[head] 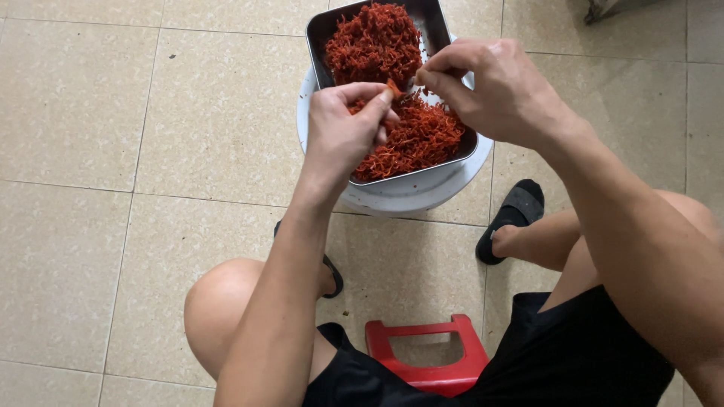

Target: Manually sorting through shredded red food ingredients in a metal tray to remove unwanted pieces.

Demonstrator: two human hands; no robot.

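While both hands worked above the metal tray [320, 30] on the white basin [407, 197] | left hand [341, 136] and right hand [498, 90] pinched one dried red-orange strand [394, 87], fingers closed on it | judged light, brittle, crumbly; best held near its ends | heap of strands [392, 113] filled tray on the floor.
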